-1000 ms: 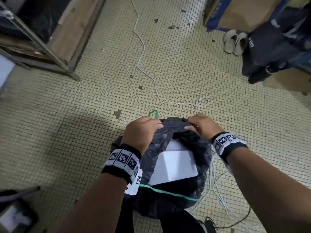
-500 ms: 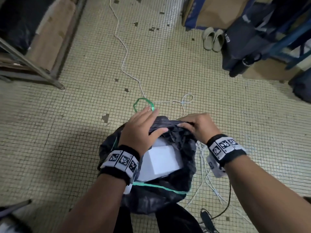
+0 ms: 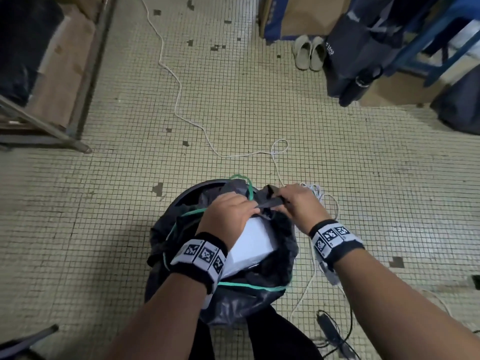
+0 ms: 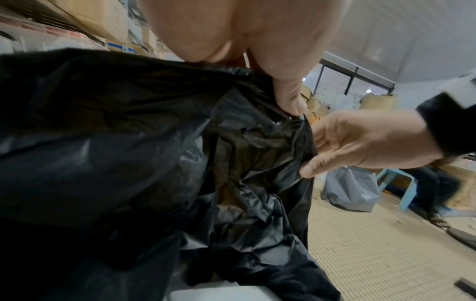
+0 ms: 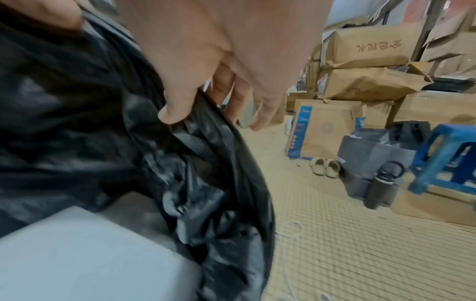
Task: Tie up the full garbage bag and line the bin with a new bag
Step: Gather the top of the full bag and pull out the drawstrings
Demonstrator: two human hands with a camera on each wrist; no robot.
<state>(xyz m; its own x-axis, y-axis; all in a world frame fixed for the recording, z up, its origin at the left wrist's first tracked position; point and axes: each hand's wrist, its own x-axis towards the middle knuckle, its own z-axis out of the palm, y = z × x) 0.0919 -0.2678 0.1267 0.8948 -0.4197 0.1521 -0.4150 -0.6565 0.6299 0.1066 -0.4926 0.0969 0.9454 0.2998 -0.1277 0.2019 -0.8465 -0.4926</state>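
Observation:
A black garbage bag sits in a dark round bin on the tiled floor, with a white box lying inside. A green drawstring runs round the bag's mouth and loops up at the far side. My left hand grips the far rim of the bag, its thumb pressing the plastic. My right hand pinches the same rim just to the right, thumb on the inside and fingers behind. The bag fills the left wrist view, where the right hand also shows.
A white cord snakes over the floor to the bin. Black cables and an adapter lie at lower right. Slippers, dark bags, a blue stool and cardboard boxes stand beyond; a metal rack is at left.
My left fingers, stretched flat over the bag half a second ago, now curl on the far rim. The bag's far edge has come off the bin, baring its dark rim.

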